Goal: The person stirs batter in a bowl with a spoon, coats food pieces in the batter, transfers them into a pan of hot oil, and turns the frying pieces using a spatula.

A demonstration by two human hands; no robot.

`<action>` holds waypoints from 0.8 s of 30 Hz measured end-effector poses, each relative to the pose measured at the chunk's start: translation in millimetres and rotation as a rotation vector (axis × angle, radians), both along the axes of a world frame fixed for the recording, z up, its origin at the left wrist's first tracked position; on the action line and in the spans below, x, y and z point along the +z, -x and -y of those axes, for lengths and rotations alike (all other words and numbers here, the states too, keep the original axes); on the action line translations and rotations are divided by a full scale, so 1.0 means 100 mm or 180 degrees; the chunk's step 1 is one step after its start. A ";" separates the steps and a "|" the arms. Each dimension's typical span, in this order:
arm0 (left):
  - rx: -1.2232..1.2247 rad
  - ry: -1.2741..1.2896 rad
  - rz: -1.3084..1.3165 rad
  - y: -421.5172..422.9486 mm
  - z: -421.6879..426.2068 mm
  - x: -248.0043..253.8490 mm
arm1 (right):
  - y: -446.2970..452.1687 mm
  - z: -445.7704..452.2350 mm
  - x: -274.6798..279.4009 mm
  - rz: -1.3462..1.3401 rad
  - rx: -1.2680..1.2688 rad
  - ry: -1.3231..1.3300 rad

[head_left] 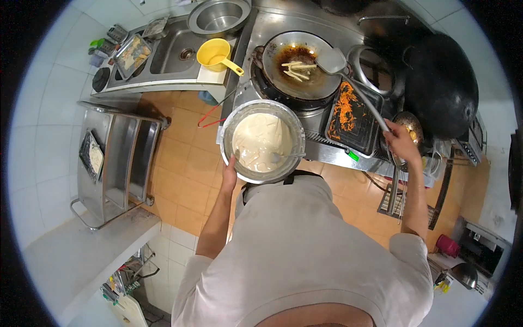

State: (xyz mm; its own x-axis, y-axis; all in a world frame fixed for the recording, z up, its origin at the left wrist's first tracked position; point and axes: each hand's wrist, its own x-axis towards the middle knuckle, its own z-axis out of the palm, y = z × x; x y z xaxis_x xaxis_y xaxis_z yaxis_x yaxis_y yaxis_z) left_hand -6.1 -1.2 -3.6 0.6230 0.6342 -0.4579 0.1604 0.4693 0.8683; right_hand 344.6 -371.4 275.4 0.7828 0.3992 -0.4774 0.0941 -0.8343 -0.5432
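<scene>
My left hand [229, 175] grips the near-left rim of a metal mixing bowl [299, 122]. Pale, thick batter [260, 140] with strips in it fills the bowl, and a utensil handle rests at its right side. My right hand [402, 144] is closed around the long handle of a wok spatula [331, 61]. The spatula's broad head is at the right rim of the wok [272, 52]. In the wok, several pale battered strips [298, 71] lie in brown oil. Beside the wok, a dark tray [364, 133] holds orange shredded strips [344, 106].
A large black wok [442, 87] stands on the right, near a strainer [407, 122]. Left of the stove are a sink [177, 52], a yellow dipper [213, 53] and a large metal basin [218, 17]. A metal trolley [117, 152] stands at the left wall.
</scene>
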 end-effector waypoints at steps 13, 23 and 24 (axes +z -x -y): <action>0.0014 0.0049 0.0195 0.00 0.00 -0.09 | -0.20 -0.60 0.65 -0.2224 -0.0671 -0.0518; -0.0013 0.0017 0.0096 -0.02 0.02 0.02 | -0.22 -0.75 0.31 -0.1802 -0.0321 -0.0059; -0.0004 0.0004 0.0121 -0.03 0.02 0.03 | -0.22 -0.72 0.24 -0.1725 -0.0269 -0.0003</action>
State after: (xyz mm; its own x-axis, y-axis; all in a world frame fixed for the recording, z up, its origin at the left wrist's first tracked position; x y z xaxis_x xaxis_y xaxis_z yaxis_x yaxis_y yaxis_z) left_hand -3.3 -3.6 -0.9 0.6408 0.6328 -0.4347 0.1280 0.4702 0.8732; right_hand 366.1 -299.2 299.7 0.4543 0.3460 -0.8209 -0.2667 -0.8264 -0.4960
